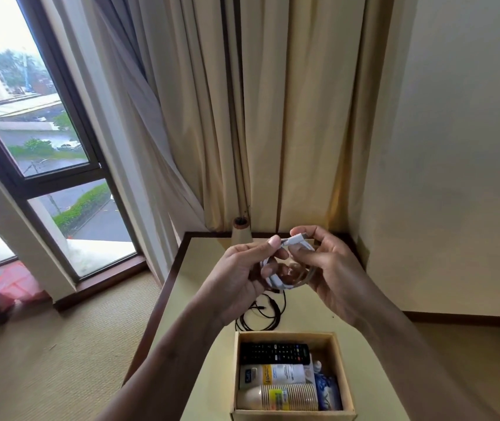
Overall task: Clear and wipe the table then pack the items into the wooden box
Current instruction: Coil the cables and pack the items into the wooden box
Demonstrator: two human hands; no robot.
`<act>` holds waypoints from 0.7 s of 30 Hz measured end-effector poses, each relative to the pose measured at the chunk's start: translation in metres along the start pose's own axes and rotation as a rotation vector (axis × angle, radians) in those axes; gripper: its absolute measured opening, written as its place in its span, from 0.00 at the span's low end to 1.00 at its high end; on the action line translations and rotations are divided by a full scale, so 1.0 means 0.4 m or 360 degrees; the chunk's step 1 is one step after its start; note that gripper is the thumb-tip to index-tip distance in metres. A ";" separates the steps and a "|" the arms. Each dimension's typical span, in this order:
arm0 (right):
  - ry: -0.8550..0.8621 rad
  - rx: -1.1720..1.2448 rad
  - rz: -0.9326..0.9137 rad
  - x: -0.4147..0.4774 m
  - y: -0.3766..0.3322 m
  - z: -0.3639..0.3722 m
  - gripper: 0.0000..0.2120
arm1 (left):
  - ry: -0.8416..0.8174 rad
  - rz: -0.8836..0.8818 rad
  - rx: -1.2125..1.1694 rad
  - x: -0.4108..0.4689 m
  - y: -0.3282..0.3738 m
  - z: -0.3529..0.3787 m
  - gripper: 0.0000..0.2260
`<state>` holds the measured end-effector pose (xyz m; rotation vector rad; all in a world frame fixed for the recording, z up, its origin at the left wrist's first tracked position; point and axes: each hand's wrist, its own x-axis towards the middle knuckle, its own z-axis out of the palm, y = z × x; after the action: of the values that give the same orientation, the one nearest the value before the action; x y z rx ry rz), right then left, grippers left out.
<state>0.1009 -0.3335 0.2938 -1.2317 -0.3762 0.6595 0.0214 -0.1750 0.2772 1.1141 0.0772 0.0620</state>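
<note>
Here, 2 bare hands are raised above a pale yellow table with a dark wooden edge [181, 256], working together on a thin white cable wound into a small coil [279, 279]. The left hand [239, 278] pinches 1 side of the coil between thumb and curled fingers, and the right hand [330, 268] pinches the cable's white plug end [295, 239] between thumb and forefinger, its other fingers bent around the far side of the loops. The coil hangs in the air between the 2 hands, above the table and not touching it. Below it on the tabletop lies a loose black cord in tangled loops [260, 314], just beyond an open, square wooden box [341, 369] at the near edge. Inside the box lie a black remote control [274, 353], a white and yellow tube [273, 375], a sleeve of stacked paper cups on its side [288, 398] and a blue and white packet [329, 393]. A small cone-shaped object [241, 230] stands at the table's far edge, before cream curtains [273, 117]. A dark-framed window [29, 141] is on the left.
</note>
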 end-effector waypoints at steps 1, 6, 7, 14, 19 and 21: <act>-0.0022 0.0072 0.0043 -0.001 -0.009 -0.002 0.14 | -0.0024 0.0008 0.0024 -0.003 0.000 -0.003 0.14; -0.0182 0.0248 0.0118 -0.005 -0.046 -0.035 0.25 | -0.0105 0.0062 -0.0052 -0.014 -0.004 -0.018 0.14; -0.0185 0.0198 0.0116 -0.005 -0.053 -0.038 0.23 | -0.0079 0.0090 -0.0034 -0.015 -0.004 -0.019 0.13; 0.0092 -0.0366 -0.0245 0.000 -0.042 -0.028 0.12 | 0.0429 0.0450 0.0516 -0.010 -0.010 0.018 0.07; 0.0380 -0.0767 -0.0709 -0.005 -0.004 0.004 0.07 | 0.0855 0.0743 0.0883 0.013 -0.036 0.054 0.03; 0.0447 -0.0801 -0.0789 -0.005 0.008 0.005 0.06 | 0.0861 0.0769 0.0955 0.018 -0.036 0.058 0.04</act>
<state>0.0974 -0.3325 0.2915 -1.6036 -0.6071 -0.0469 0.0307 -0.2015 0.2742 1.6710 0.3241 0.8171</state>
